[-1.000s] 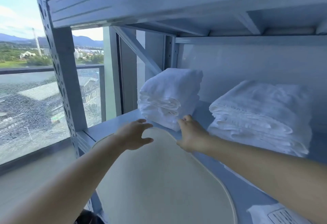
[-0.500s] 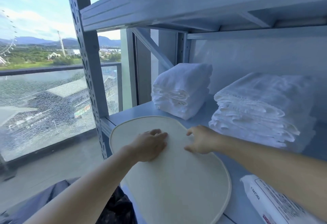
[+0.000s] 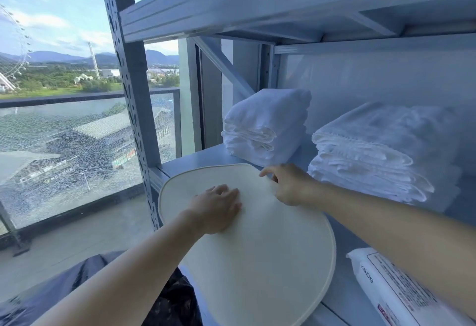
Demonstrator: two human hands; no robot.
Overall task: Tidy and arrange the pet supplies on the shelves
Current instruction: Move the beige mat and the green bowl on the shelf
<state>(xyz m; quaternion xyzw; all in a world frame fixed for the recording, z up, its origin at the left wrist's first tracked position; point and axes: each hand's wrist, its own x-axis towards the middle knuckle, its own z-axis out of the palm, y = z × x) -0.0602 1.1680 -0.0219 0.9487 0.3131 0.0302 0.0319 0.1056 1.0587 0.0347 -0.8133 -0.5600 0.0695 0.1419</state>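
1. Left hand (image 3: 216, 208): palm down, fingers straight, flat on the cream oval fabric mat (image 3: 257, 269).
2. Right hand (image 3: 289, 186): fingers curled at the mat's far rim, can't tell if it's pinching.
3. Mat's lying on the grey metal shelf (image 3: 188, 160), near end overhanging the front.

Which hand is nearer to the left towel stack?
Right. The right hand is in front of the left towel stack, by the far edge of the cream mat; the left hand lies flat on the mat, farther forward.
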